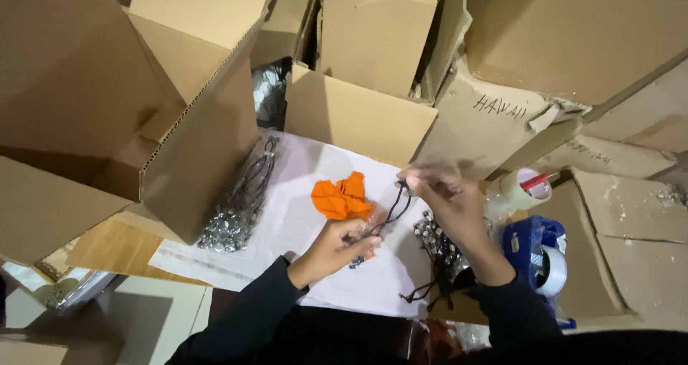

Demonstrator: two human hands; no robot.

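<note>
So I'm holding a thin black cord (pixel 393 209) stretched between my hands. My right hand (pixel 443 196) is pinching the top of the loop with fingertips closed on it, up above the white sheet (pixel 301 214), and my left hand (pixel 342 244) is curled shut around the lower end, where something small and shiny is hanging. An orange cloth (pixel 342 197) is lying crumpled just beside my left hand.

What I'm worrying about: the cord is thin and slack, so it could slip out of the pinch, or snag on the heap of more cords and shiny bits (pixel 438 254) under my right wrist.

Containers: a clear bag (pixel 240 200) stuffed with the same corded pieces is lying by the open cardboard box (pixel 193 121), whose inside I can't see. A blue tape dispenser (pixel 537 254) is sitting to my right.
</note>
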